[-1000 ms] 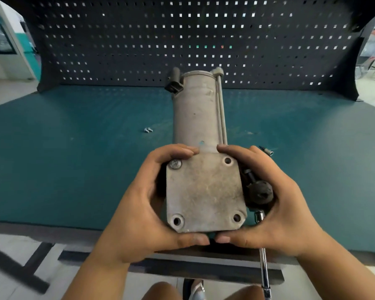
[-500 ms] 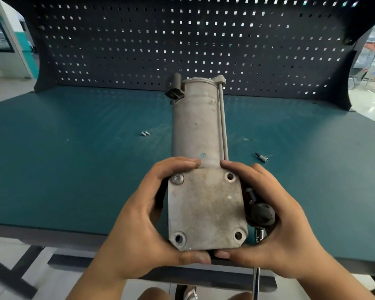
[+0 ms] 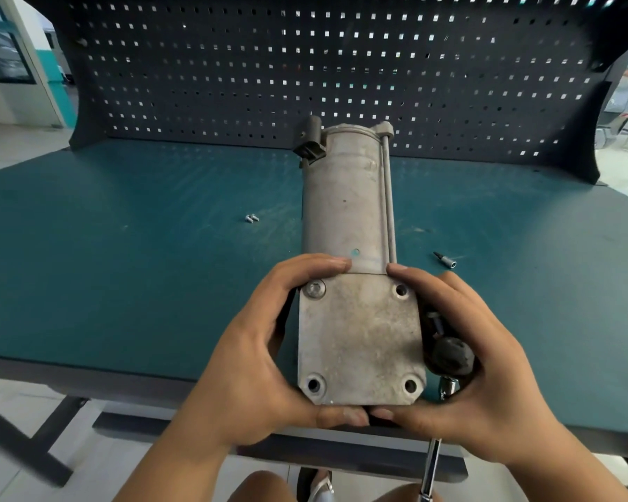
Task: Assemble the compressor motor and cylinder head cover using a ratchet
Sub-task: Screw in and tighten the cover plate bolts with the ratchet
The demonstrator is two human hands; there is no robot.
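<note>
Compressor motor (image 3: 347, 211) | left hand (image 3: 247, 375), right hand (image 3: 486, 375) both clamped round it | teal bench (image 3: 124, 266) | black pegboard (image 3: 232, 67) behind

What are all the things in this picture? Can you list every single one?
motor: one, grey, held over the bench
cover plate: one, grey, on the motor's near end
bolt: one, silver, in the plate's top-left hole; the other three holes are empty
rod: one, grey, along the motor's right side
plug: one, black, motor's far left
knob: one, black, right of the plate
screws: two, silver, on the bench, left
socket bit: one, silver and black, on the bench, right
ratchet: one, silver, below the right hand
bench: one, teal
pegboard: one, black, behind
left hand: fingers grip the plate's left
right hand: fingers grip its right
</note>
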